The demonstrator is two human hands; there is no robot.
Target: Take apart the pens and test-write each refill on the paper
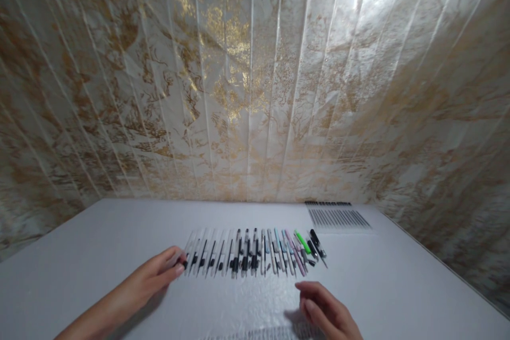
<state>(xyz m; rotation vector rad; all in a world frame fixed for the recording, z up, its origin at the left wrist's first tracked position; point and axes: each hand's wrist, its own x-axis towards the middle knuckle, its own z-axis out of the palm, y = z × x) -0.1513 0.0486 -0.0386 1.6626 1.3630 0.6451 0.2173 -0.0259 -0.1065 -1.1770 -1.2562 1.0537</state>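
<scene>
Pens and pen parts (247, 252) lie side by side in a long row on the white table (119, 228), clear and black ones to the left, pale and pink ones further right. My left hand (161, 271) is at the row's left end, thumb and fingers pinched on a small dark pen part (184, 263). Near the right end lies a bright green pen piece (302, 241), with black pieces (314, 239) beside it. My right hand (324, 308) hovers below the right part of the row, fingers curled and apart, with nothing visible in it.
A neat row of thin refills with dark ends (338, 217) lies at the table's back right. Small clear pieces (266, 333) line the near edge of the view. Behind the table hangs a shiny gold-patterned sheet (239, 90).
</scene>
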